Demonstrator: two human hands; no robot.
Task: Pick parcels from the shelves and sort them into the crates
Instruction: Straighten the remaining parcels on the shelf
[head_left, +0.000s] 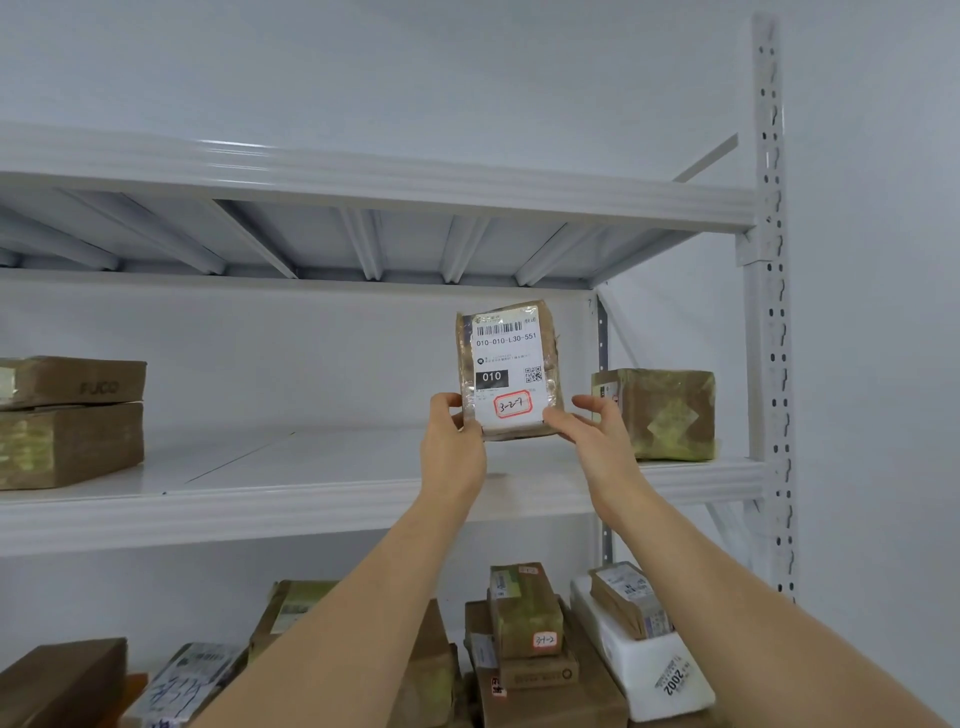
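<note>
"White metal shelving (363, 483) filled the view in front of a pale wall. Where was the parcel?"

"The parcel (506, 371) stood upright over the middle shelf, label toward the person. Its long axis ran up and down, the barcode at the top and a red-circled handwritten code at the bottom. The left hand (452, 441) pinched its lower left corner, and the right hand (587, 426) pressed the lower right corner with the thumb – the other fingers were spread loosely, so the grip on that side looked partial."

"How far was the sorting?"

"Early or in the middle, it seemed. One parcel was in the hands but no crate was in view. A cube box (657, 413) remained just beside it, two stacked boxes (67, 421) at the left – and many parcels (524, 623) on the lower shelf waited."
</note>
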